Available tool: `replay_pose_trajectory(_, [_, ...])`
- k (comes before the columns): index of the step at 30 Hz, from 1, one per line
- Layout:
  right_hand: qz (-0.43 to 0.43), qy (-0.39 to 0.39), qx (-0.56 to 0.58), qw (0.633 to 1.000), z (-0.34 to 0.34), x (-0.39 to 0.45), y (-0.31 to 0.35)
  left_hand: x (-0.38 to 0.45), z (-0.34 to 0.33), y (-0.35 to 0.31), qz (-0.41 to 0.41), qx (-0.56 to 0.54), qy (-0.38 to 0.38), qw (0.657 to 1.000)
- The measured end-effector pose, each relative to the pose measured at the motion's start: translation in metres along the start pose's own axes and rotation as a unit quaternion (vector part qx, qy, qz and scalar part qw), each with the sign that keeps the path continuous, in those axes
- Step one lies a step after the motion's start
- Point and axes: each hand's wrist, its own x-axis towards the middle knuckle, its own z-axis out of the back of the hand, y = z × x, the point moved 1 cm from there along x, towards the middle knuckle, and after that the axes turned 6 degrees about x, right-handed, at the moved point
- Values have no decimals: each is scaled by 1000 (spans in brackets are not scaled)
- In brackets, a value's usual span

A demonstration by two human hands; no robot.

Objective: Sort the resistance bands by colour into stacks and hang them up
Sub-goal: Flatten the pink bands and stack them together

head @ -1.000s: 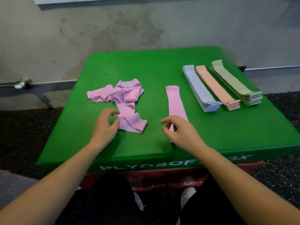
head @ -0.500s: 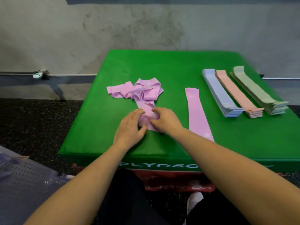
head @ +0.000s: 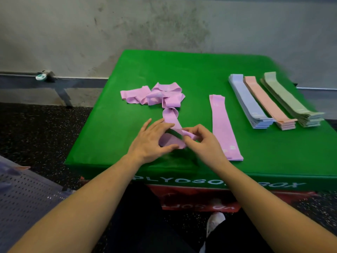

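Note:
On the green plyo box (head: 200, 73) lies a loose heap of pink bands (head: 155, 95). One pink band (head: 171, 117) from that heap is lifted at its near end. My right hand (head: 202, 143) pinches that end between thumb and fingers. My left hand (head: 151, 141) holds the band's lower fold, fingers spread over it. A flat pink stack (head: 222, 125) lies just right of my right hand. Further right stand three neat stacks: blue (head: 246, 103), peach (head: 268, 103) and green (head: 290, 101).
The box's front edge runs just below my hands, with a red box (head: 200, 199) under it. A grey perforated panel (head: 27, 201) lies on the dark floor at lower left. A concrete wall (head: 127, 24) rises behind the box.
Both hands came together on the near end of a loose pink band and lifted it off the box. The view shifted left, so the stacks now sit further right.

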Motion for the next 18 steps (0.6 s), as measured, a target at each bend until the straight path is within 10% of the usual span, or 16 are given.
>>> replay_pose_trajectory(7, [-119, -43, 93, 988, 8, 6, 10, -3, 1, -3, -6, -3, 14, 1000])
replay_pose_trajectory(18, [-107, 115, -372, 915, 13, 11, 13, -9, 4, -13, -52, 13, -35, 998])
